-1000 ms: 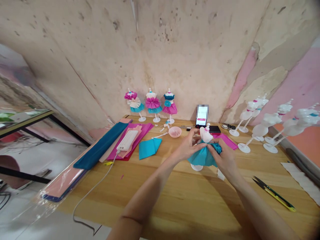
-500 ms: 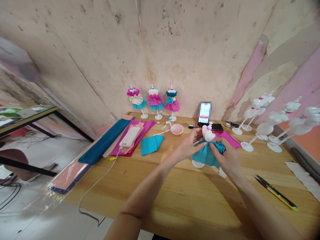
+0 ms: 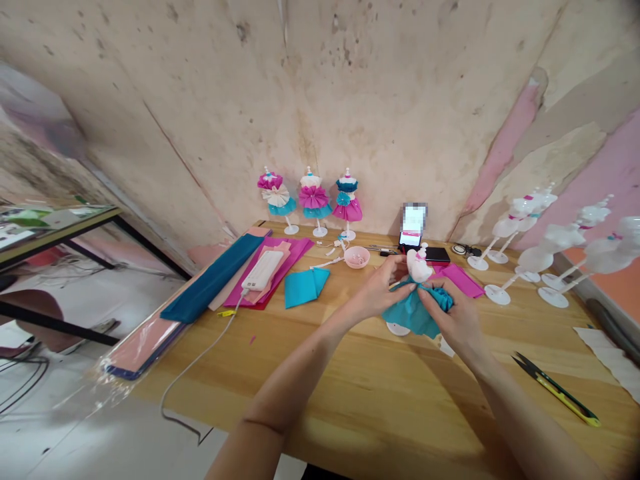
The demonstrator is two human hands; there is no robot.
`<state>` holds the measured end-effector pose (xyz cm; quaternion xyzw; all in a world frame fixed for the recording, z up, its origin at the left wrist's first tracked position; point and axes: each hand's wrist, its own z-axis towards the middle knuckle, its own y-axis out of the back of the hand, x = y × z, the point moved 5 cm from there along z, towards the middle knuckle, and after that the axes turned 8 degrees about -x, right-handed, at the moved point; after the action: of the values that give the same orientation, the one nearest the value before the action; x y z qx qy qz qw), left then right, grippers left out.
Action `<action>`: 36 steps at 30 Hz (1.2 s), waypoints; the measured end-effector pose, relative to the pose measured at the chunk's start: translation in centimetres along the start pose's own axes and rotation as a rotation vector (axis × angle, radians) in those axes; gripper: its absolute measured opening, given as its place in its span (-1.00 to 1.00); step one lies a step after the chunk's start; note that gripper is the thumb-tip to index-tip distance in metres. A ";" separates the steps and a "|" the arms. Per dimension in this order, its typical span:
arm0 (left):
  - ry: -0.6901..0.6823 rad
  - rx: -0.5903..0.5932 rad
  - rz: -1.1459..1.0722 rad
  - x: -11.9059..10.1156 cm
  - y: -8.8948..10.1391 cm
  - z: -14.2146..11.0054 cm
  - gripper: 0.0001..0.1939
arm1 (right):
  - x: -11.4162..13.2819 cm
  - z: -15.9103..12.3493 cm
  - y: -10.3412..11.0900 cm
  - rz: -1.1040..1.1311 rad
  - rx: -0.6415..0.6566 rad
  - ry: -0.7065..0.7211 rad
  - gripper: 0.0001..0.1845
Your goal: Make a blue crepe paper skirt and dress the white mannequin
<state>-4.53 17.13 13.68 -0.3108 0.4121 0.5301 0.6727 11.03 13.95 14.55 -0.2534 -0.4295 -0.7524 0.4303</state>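
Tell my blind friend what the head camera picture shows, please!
The left hand and right hand hold a teal paper skirt around a small white dress form on a wooden table. Three paper-dressed forms stand behind, near a pink bowl.

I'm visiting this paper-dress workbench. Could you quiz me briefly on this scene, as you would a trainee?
1. True or false: the right hand holds bunched teal paper at the waist of a white dress form.
2. Which is nearer the left hand: A) the pink bowl, or B) the thread snips?
3. Fill in: the white power bank lies on ____ paper sheets.

Key: 1 true; 2 A; 3 pink.
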 end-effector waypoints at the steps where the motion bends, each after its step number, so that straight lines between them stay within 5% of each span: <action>1: -0.006 -0.003 0.000 0.1 0.0 0.0 -0.51 | 0.0 0.1 0.0 -0.005 0.006 0.008 -0.73; 36: -0.044 0.000 0.054 -0.2 0.1 -0.1 -0.50 | 0.0 0.0 0.3 -0.192 -0.097 0.139 -0.79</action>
<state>-4.62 16.99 13.86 -0.2878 0.4056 0.5546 0.6671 11.27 13.88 14.63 -0.1788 -0.3840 -0.8259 0.3722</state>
